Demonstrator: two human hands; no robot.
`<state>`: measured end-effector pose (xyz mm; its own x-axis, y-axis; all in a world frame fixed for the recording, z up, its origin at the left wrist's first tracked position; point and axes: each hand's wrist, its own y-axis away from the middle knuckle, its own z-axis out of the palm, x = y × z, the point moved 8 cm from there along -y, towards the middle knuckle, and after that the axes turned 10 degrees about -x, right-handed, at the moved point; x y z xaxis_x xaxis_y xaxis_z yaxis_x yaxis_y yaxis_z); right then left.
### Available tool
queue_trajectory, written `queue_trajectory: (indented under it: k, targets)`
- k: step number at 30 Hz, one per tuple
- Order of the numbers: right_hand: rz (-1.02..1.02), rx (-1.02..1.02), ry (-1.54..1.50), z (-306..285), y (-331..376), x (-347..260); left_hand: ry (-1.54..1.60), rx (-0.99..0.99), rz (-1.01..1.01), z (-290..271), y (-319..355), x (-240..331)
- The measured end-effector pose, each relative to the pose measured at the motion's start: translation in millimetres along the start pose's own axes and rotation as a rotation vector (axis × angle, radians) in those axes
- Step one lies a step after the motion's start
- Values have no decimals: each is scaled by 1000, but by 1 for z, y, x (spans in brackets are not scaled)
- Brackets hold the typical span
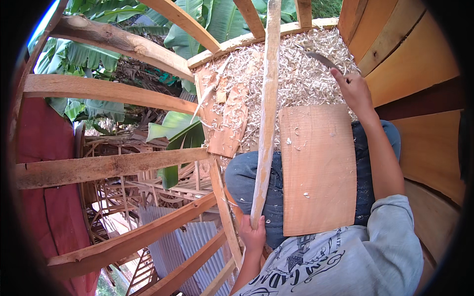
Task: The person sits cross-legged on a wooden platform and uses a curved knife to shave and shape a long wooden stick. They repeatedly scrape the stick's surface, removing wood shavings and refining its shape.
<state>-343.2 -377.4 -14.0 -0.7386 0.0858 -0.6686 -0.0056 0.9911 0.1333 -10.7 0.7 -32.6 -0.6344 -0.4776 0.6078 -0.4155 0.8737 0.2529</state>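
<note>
Left hand (pixel 253 233) grips near end of long pale stick (pixel 266 108), already whittled smooth. Right hand (pixel 354 91), far right, clasps knife (pixel 322 60). Shavings (pixel 301 79) piled deep; board (pixel 318 167) on lap; shaping seemingly well advanced.

Plank floor (pixel 316 23), raised, pale edge beam along its far side. Thick layer of pale wood shavings (pixel 301 74) covers nearly all of it. Two flat reddish offcuts (pixel 228 126) lie on the shavings, left of the shavings' middle, one overlapping the other, curls scattered over them. A thin pale sliver (pixel 210 91) lies slanted across the upper offcut. A small square chip (pixel 221 96) sits just right of the sliver. Nearer than the offcuts the floor is hidden by the person's lap and the board (pixel 318 167) resting there.
</note>
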Motion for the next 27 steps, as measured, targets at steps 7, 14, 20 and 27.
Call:
queue_trajectory:
  k: [7, 14, 20, 27]
  targets:
    - [-50, -79, -162, -16, 88, 35, -8, -125, 64, -15, -6, 22]
    - [-155, -230, -156, 5, 109, -40, 78, -186, 49, -14, -4, 23]
    - [-435, -395, 78, 62, 139, -108, 34, -399, -55, -11, -7, 19]
    - [-403, -304, 193, 66, 113, -116, 101, -495, -32, -8, -16, 14]
